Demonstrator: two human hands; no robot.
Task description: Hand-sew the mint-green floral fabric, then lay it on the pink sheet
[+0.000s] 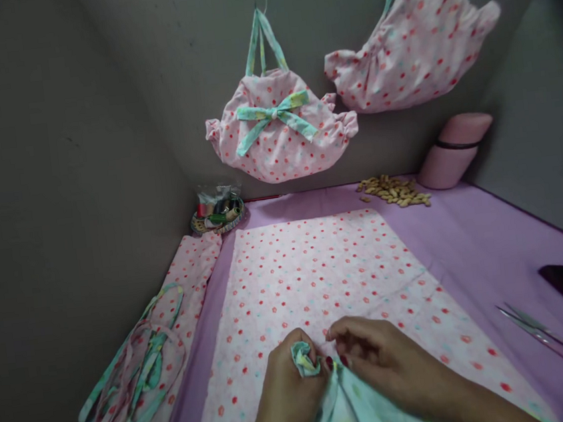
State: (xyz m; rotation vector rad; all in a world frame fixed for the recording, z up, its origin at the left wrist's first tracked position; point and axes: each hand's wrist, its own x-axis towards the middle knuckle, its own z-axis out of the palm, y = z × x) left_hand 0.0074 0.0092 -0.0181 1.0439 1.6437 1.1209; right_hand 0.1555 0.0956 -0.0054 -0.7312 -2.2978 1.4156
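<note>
- While the left hand (295, 387) grips the green cloth (349, 402), the right hand (377, 355) pinches beside it, nearly touching.
- The cloth hangs over the spotted fabric's (313, 275) near part.
- Scissors (538, 330) lie right on the bench (486, 243).

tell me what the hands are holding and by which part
Mint-green cloth, pinched by its bunched, gathered edge in the left hand. The right hand has its fingertips close beside the gathers; its grip can't be told.
</note>
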